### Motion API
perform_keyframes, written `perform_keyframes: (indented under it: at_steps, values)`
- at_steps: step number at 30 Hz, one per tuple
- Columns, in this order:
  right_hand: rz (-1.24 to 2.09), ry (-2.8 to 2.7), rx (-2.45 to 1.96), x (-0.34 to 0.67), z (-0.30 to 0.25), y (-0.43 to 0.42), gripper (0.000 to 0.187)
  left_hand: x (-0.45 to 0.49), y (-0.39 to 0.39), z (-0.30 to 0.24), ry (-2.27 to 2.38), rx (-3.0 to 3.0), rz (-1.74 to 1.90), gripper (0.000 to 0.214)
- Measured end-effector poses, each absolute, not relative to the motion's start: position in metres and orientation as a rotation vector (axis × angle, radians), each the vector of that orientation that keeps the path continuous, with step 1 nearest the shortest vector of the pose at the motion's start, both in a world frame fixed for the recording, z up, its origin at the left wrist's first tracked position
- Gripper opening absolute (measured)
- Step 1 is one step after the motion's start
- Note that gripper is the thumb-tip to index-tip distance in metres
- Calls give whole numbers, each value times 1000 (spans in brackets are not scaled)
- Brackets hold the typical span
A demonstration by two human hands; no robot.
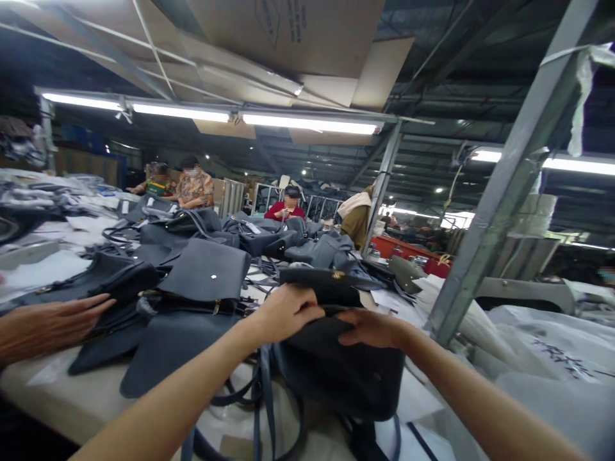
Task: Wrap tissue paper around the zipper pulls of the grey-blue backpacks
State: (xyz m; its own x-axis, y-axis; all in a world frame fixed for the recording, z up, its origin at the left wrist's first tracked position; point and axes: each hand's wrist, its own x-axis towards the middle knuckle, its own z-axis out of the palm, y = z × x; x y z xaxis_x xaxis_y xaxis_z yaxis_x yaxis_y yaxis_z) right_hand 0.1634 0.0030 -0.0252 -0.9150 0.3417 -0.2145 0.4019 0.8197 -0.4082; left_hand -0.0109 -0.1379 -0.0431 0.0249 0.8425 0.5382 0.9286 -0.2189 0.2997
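A dark leather handbag (pixel 341 374) with a gold turn-lock on its flap is raised off the table edge in front of me. My left hand (pixel 288 312) lies over the top of the flap and grips it. My right hand (pixel 372 328) holds the bag's front lower down. Long dark straps hang from the bag towards the table. The bag's underside is hidden.
A co-worker's hand (pixel 52 326) rests on a dark bag at the left. Several dark grey bags (pixel 204 269) lie heaped on the cream table (pixel 57 394). White plastic sacks (pixel 542 358) and a steel post (pixel 509 173) stand to the right. Several people work further back.
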Motion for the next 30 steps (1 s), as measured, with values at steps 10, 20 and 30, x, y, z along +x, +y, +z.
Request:
perform_keyframes:
  at_steps: [10,20,30]
  values:
    - [-914,2477,801,175,20,-1,51,-36,-117,-40,-1821,-2337,-1035,9]
    - [-1547,2411,709,174,-4,-9,22,35,-168,-59,-1862,-1832,-1628,9]
    - [-1514,2496,735,173,-5,-16,19,85,-167,-112,-2097,-1582,-2172,15]
